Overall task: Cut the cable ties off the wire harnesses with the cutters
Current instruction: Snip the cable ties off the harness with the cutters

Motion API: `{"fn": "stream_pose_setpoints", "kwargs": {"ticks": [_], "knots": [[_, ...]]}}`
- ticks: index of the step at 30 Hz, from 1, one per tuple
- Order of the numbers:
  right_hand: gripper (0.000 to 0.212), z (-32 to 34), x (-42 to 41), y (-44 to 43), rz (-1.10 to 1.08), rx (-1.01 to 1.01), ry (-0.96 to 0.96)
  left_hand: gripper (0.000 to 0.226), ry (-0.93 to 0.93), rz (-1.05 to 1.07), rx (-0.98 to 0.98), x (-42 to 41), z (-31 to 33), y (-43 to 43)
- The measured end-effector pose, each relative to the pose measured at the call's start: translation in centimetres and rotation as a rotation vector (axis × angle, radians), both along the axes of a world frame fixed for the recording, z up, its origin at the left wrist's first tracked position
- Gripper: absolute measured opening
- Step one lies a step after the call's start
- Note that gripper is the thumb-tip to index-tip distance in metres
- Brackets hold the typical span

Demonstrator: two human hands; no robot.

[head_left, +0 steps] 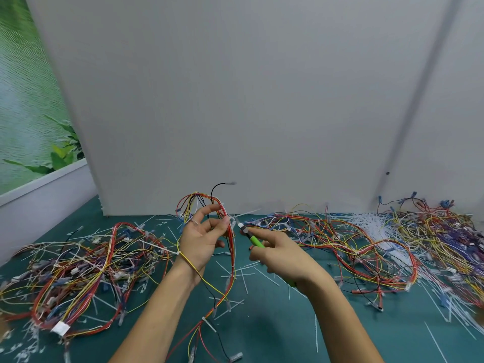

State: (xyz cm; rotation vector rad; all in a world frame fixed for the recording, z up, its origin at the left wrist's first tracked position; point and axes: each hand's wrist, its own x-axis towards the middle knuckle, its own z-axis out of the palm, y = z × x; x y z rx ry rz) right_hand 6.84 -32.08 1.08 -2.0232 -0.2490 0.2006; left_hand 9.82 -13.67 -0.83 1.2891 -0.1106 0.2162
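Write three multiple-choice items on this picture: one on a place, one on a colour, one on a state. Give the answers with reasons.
1. Where is the wire harness being worked on? A. lifted in the left hand B. in a drawer C. on the floor
2. What colour is the cutters' handle? A. blue B. green C. orange
3. What is the right hand doing? A. lying flat B. making an empty fist C. gripping the cutters
Answers: 1 A, its fingers pinch the wires above the mat; 2 B, green shows past the fingers; 3 C, fingers curl round the handle.
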Motion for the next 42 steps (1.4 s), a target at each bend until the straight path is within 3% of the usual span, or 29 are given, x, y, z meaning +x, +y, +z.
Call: {"fn": "stream_pose_setpoints", "kwargs": {"ticks": [7,11,14,42], "knots": [[0.053,-0.05,-0.21,0.22,-0.015,0.042,-0.004,0.033,-0.01,-0.009,0.04,-0.24,0.06,-0.32],[0.025,0.02,-0.46,0.53,-0.009,0.141,0.006,0.033,-0.011,-0.013,0.045,-0.35,0.13,-0.51],[0.018,0.04,-0.61,0.62,-0.006,0.162,0.015,0.031,-0.008,-0.014,0.052,-0.34,0.06,-0.49],[0.017,0.3,-0.91,1.01,-0.035,0.192,0.103,0.028,0.003,-0.074,0.191,-0.21,-0.83,-0.78]]}}
